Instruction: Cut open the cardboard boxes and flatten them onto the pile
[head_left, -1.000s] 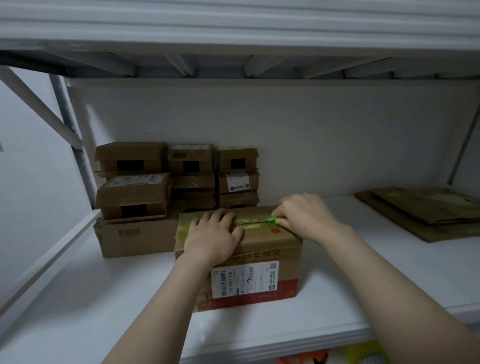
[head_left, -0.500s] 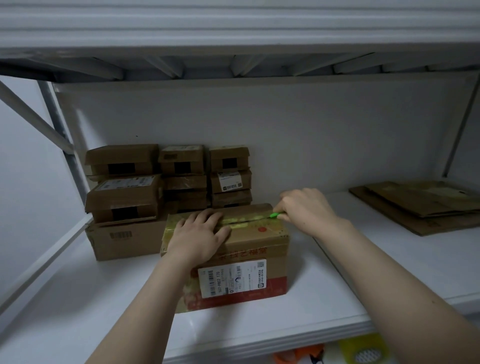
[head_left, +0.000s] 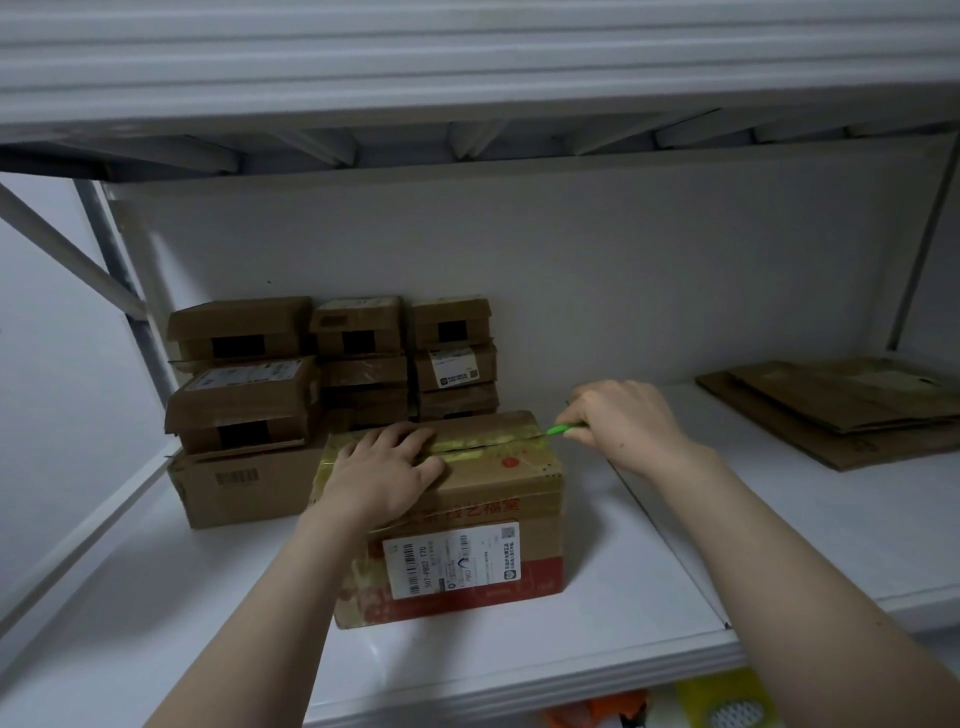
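Box (head_left: 511, 480) beneath left fingers (head_left: 402, 437)

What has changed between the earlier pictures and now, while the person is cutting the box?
The right hand, gripping the green cutter, drew it rightward along the taped seam to the right edge of the box. The left hand kept pressing flat on the box top. The stacked boxes and the flattened pile did not move.
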